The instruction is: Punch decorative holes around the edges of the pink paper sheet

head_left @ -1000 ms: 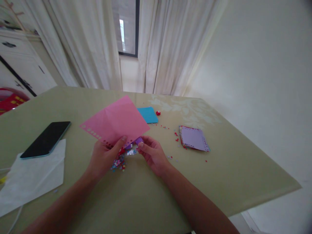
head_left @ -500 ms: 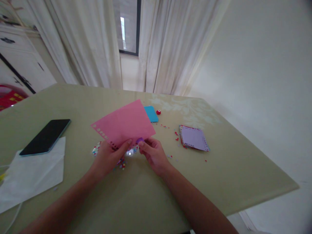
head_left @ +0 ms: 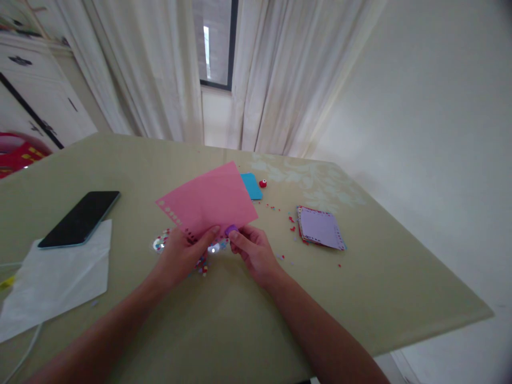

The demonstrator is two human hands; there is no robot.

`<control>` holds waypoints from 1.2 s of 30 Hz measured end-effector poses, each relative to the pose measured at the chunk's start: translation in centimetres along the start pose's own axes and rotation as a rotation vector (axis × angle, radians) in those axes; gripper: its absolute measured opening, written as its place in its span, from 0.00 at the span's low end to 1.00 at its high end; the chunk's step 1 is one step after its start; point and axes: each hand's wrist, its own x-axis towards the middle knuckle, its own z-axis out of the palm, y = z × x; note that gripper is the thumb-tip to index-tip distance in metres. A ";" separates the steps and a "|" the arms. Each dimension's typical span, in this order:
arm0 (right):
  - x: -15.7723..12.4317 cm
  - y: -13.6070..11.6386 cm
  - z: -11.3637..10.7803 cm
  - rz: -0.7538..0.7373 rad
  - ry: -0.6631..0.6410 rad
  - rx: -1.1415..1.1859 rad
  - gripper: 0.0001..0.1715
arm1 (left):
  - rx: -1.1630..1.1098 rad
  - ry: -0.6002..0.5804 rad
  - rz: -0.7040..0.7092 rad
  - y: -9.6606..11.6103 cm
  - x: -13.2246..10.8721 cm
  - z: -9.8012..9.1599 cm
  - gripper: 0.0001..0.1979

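**Pink sheet: one edge punched, sheet fed to the right**

Head view. L hand (head_left: 180, 256) is closed on the near edge of the pink sheet (head_left: 210, 200), thumb on top and fingers under, holding it tilted up off the worktop (head_left: 360, 288). R hand (head_left: 256, 253) is wrapped round a small purple punch (head_left: 231, 230) at the sheet's near-right corner, thumb pressing on it. Sheet and punch sit mid-worktop, just in front of the person, w/ both hands touching them.

Progress, as far as it shows: a row of holes (head_left: 174, 217) runs along the sheet's left-near edge. The far and right edges look plain, so prob. still undone. Punched bits (head_left: 202, 265) lie scattered under the hands. A stack of edge-punched sheets (head_left: 321, 228) lies well apart to the right.

Also there: blue sheet (head_left: 253, 185) and a tiny red punch (head_left: 263, 183) beyond the pink one; phone (head_left: 80, 218) and white tissue (head_left: 56, 277) at left.

Vs 1 s ago: the pink sheet has slid right w/ the L hand, while the R hand and punch have hardly moved. A shiny disc (head_left: 160, 242) that was covered now shows at left. Can't tell if any new hole was made.
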 end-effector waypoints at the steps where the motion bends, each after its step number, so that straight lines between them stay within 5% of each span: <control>1: 0.0 0.1 -0.1 -0.010 -0.009 -0.012 0.17 | -0.004 -0.012 -0.006 0.1 0.0 0.0 0.16; 18: 0.1 0.3 0.1 -0.015 0.031 -0.032 0.15 | -0.019 -0.019 -0.020 0.2 0.0 0.4 0.14; 24: 0.1 -0.5 0.0 0.002 -0.025 0.016 0.20 | -0.011 0.072 -0.059 0.2 0.1 0.0 0.18; 28: 0.6 -1.4 -0.9 -0.061 0.072 0.026 0.20 | -0.043 0.121 -0.090 0.5 0.0 -0.4 0.19; 32: 1.7 -1.9 -2.9 -0.134 0.210 -0.257 0.16 | -0.072 0.119 -0.098 0.9 0.0 -0.5 0.21; 36: 2.7 -1.7 -5.7 -0.236 0.333 -0.850 0.12 | -0.065 0.130 -0.103 1.2 0.0 -0.4 0.22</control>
